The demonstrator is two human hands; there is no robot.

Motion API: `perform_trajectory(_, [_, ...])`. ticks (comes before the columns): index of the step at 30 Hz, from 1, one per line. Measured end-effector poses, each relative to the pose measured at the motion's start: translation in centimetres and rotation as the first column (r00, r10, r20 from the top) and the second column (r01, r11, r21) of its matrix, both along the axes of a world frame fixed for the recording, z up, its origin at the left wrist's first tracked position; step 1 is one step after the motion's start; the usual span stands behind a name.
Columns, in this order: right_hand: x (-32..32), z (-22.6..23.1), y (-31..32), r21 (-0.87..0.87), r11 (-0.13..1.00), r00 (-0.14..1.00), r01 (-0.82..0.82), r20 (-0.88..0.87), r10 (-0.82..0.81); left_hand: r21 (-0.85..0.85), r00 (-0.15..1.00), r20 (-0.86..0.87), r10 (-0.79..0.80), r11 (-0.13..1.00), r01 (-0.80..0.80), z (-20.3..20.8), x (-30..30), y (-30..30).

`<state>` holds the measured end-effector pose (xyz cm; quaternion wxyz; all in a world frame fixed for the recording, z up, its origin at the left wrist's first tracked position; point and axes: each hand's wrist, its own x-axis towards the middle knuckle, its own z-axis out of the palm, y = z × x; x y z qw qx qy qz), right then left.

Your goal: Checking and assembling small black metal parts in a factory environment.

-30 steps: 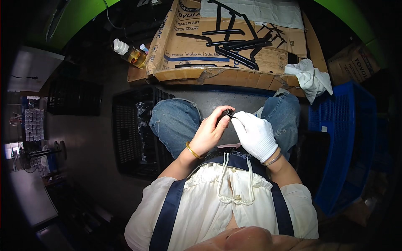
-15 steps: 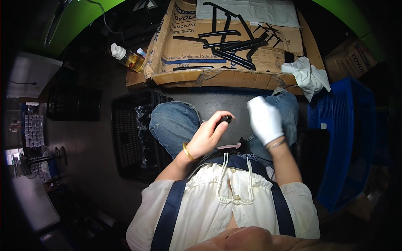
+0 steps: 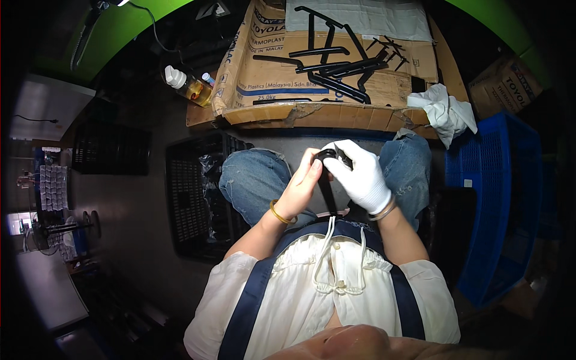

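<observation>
Between my knees, a long black plastic part [image 3: 327,193] is held up with its far end in both hands. My bare left hand [image 3: 302,183] is closed round that end from the left, its thumb along the side. My right hand [image 3: 358,174], in a white glove, pinches the same end from the right, and its fingers cover much of it. Whether the right fingers also hold a smaller piece is hidden. Beyond my hands, several black bar-shaped parts [image 3: 342,69] lie loosely heaped in a cut-open cardboard box [image 3: 258,114].
Small black pieces [image 3: 393,49] lie at the box's right. A white cloth [image 3: 443,111] hangs over its near right corner. A bottle of yellow liquid [image 3: 195,90] stands at its left. A black crate [image 3: 186,198] is left of my knee, a blue crate [image 3: 489,204] to the right.
My gloved right hand has moved left to meet my left hand and closed on the black part's end. The part's long shaft now shows below my hands.
</observation>
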<state>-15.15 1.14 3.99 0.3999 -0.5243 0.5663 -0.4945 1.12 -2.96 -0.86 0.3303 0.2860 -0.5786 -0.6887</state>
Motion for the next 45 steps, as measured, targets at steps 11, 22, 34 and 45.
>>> perform_trajectory(11, [0.8,1.0,2.8,-0.002,1.000,0.992,0.013,-0.127,-0.013,-0.049,0.965,-0.262,0.011,0.998,-0.025,-1.3,0.2,0.0])
perform_trajectory(22, [1.7,1.6,3.2,-0.093,0.988,0.933,-0.121,-0.351,0.081,-0.336,0.971,-0.218,0.101,0.926,-0.172,-1.6,0.2,-0.2])
perform_trajectory(34, [1.6,1.4,3.2,-0.027,0.986,0.938,-0.163,-0.315,0.147,-0.407,0.979,-0.171,0.114,0.896,-0.176,-1.2,0.5,-0.5])
perform_trajectory(45, [-0.8,-2.4,2.2,0.087,0.993,0.949,0.078,-0.311,-0.047,-0.621,0.951,-0.310,0.000,0.757,-0.203,0.0,1.1,-0.6])
